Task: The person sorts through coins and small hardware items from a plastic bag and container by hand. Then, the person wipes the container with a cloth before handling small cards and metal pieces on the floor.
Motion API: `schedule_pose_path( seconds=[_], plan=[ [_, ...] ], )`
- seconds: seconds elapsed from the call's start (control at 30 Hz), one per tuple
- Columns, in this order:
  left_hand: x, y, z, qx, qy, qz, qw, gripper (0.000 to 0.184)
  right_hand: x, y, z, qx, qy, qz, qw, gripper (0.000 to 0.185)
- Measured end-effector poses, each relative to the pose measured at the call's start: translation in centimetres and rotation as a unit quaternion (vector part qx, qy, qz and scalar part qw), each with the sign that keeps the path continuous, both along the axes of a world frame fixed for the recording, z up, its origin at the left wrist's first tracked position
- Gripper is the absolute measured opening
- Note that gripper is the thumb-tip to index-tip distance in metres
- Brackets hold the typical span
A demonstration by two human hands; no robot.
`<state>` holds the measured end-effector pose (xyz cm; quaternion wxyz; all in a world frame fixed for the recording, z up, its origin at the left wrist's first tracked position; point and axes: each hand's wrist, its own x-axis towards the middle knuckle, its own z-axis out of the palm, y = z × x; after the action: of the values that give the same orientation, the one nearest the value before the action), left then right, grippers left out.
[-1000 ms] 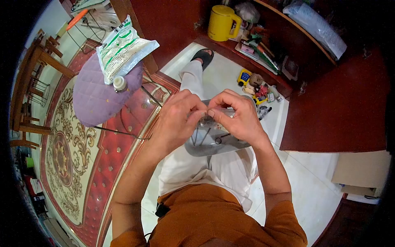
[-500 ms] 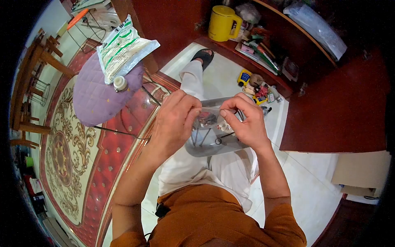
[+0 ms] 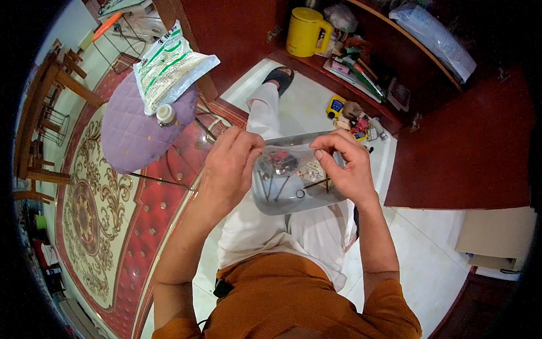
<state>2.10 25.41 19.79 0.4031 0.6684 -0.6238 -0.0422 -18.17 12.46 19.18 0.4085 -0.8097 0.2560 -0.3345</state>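
Between my two hands hangs a small clear plastic bag (image 3: 282,161), its top edge stretched flat and dark and reddish small items showing inside. My left hand (image 3: 230,164) pinches the bag's left corner, and my right hand (image 3: 349,164) pinches the right corner between thumb and fingers. Right under the bag, a grey translucent plastic box (image 3: 288,209) rests over the white trousers. Several thin dark rods, a small ring (image 3: 300,193) and a pale printed piece (image 3: 314,169) lie in it. My fingers partly cover the box's sides.
On the left, a purple quilted stool (image 3: 130,130) bears a green-and-white packet (image 3: 172,70) and a small white bottle (image 3: 165,114). A yellow kettle (image 3: 305,33) and clutter fill the open red cabinet. Several small items, including a yellow-and-blue one (image 3: 335,106), lie on the floor.
My hands have moved apart, the left one to the left and the right one slightly right. The bag's top edge is stretched wider, and more of the box shows.
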Motion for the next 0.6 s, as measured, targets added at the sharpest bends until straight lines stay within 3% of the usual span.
schedule_pose_path(
  seconds=[0.23, 0.33, 0.6],
  plan=[
    [-0.2, 0.0, -0.3, 0.011, -0.025, -0.019, 0.999, 0.015, 0.2, 0.4, -0.1, 0.036, 0.03, -0.037, 0.998, 0.013],
    [-1.1, -0.3, 0.6, -0.02, -0.046, -0.018, 0.999, 0.016, 0.8, 0.5, 0.4, -0.061, 0.0, -0.018, 0.998, 0.013],
    [-1.1, -1.6, -0.5, -0.049, -0.043, -0.056, 0.996, 0.01, 2.1, 0.8, 0.1, -0.092, 0.014, 0.006, 0.996, 0.012]
  ],
)
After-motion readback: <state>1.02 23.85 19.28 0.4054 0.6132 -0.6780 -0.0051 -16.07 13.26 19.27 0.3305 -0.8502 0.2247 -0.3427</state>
